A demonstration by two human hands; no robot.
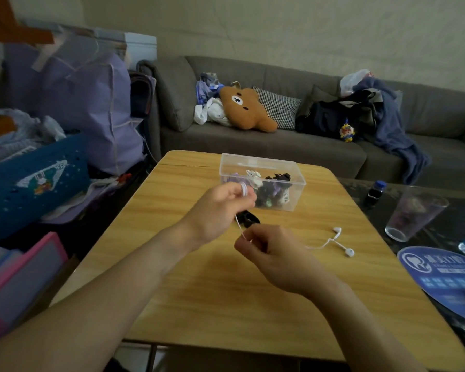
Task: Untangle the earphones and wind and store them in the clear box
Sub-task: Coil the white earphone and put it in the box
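White earphones lie partly on the wooden table [226,291]; their two earbuds [342,241] rest to the right of my hands. My left hand [220,208] is raised above the table and holds white cord wound in loops [244,189] round its fingers. A stretch of cord [239,226] runs down from it to my right hand [263,251], which pinches it. The clear box [262,159] stands open just behind my left hand, with several wound earphones, black, purple and white, inside. A black object [249,218] lies on the table between my hands, partly hidden.
A dark glass table on the right carries a tall glass [414,213], a small blue-capped bottle [377,193] and a blue round fan [440,269]. A grey sofa [279,149] with a bear cushion stands behind. Blue basket [32,181] and bags crowd the left.
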